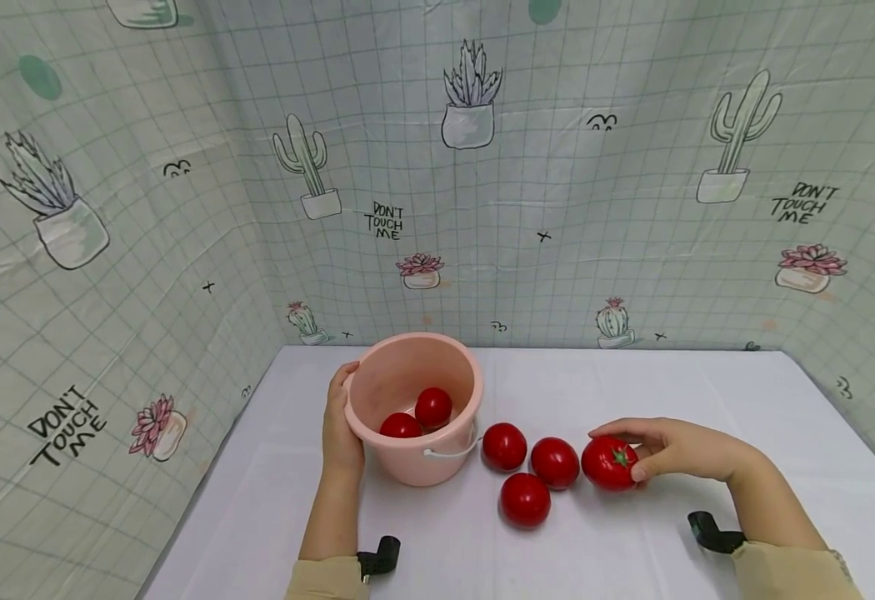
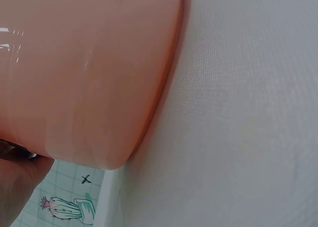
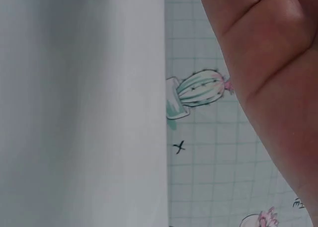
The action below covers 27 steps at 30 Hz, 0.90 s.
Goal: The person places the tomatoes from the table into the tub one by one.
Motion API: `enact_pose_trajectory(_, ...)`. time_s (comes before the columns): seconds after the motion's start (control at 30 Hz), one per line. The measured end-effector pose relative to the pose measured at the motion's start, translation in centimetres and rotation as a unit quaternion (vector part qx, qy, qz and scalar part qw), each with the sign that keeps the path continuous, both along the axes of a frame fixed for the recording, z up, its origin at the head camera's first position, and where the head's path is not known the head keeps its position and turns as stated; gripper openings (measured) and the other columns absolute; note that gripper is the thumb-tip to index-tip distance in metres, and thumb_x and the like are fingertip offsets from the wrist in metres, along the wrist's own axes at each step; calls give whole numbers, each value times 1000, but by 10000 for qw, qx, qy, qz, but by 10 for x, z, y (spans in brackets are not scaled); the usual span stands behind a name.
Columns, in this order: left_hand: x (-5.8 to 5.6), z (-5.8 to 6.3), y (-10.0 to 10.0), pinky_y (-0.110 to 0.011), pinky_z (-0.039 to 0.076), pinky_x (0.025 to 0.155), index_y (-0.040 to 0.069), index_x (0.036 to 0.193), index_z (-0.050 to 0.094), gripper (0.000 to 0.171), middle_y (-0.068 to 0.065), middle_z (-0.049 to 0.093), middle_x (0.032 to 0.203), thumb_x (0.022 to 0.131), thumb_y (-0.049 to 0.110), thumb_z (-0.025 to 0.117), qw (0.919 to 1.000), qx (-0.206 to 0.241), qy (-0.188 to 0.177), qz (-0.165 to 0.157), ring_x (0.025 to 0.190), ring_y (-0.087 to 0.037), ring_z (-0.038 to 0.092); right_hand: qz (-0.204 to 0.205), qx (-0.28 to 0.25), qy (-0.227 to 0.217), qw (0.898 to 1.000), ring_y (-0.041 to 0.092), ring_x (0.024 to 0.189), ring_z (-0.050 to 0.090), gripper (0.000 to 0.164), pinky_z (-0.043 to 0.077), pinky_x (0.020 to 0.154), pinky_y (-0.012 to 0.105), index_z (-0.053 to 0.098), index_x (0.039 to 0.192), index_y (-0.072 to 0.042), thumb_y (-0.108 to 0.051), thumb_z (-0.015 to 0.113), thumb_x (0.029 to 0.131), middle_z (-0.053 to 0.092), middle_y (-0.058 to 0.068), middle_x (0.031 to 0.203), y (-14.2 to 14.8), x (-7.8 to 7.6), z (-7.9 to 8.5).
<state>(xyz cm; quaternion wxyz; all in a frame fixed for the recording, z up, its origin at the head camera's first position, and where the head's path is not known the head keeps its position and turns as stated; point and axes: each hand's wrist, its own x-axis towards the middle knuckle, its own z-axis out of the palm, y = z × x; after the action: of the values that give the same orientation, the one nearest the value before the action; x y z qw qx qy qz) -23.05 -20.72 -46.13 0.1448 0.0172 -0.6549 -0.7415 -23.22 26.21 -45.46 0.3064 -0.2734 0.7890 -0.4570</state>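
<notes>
A pink bucket [image 1: 415,458] with a thin pale handle stands on the left part of the table, holding two red tomatoes, one tomato [image 1: 433,407] behind the other tomato [image 1: 401,425]. My left hand [image 1: 343,433] grips its left side, fingers up at the rim. In the left wrist view the bucket wall [image 2: 89,78] hides most of that hand. With thumb and fingers, my right hand [image 1: 666,450] holds a red tomato [image 1: 608,463] with a green star-shaped top, at the right end of a group. The right wrist view shows only part of the palm [image 3: 278,88].
Between bucket and right hand lie three more tomatoes: one tomato [image 1: 504,447] near the bucket, another tomato [image 1: 554,462] beside the held one, and a nearer tomato [image 1: 525,501]. A white cloth covers the table [image 1: 437,558]. Cactus-print curtains [image 1: 527,183] enclose the back and sides.
</notes>
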Motion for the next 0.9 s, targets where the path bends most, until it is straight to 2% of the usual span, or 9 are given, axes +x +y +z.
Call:
enact_pose_trajectory(0.2,0,-1,0,-42,41,110,35,135,50,38,13,53,139,101,38,36,10000,-1,-6,-6,132,-12,45,206,-42,177,9996,28,98,66,53,57,82,35,45,146,-11,-15,60,96,63,4,127,-4,-16,18)
enact_pose_trajectory(0.37,1,0,0,-43,43,109,37,136,50,37,13,52,139,101,39,38,10000,-42,-37,18,132,-12,45,373,-153,280,9988,29,95,68,53,58,81,37,44,146,-9,-12,60,95,64,8,124,-14,-30,35)
enact_pose_trajectory(0.63,0,-2,0,-44,44,108,36,136,50,37,12,53,139,101,39,38,9998,-174,59,-4,131,-13,45,446,-44,236,9987,35,93,68,54,57,83,41,46,145,-14,-14,62,94,64,14,122,-33,-48,65)
enact_pose_trajectory(0.77,0,-3,0,-43,44,108,37,136,50,37,13,53,139,101,40,38,9999,-165,44,6,132,-13,45,476,-6,52,9989,38,91,67,55,56,84,46,47,145,-16,-13,64,93,64,17,120,-44,-58,80)
enact_pose_trajectory(0.9,0,-2,-1,-41,44,108,33,137,50,39,10,52,141,101,39,36,9999,-95,30,33,132,-14,45,463,66,1,9989,39,90,68,56,55,86,48,48,145,-18,-15,66,92,65,18,119,-57,-67,93)
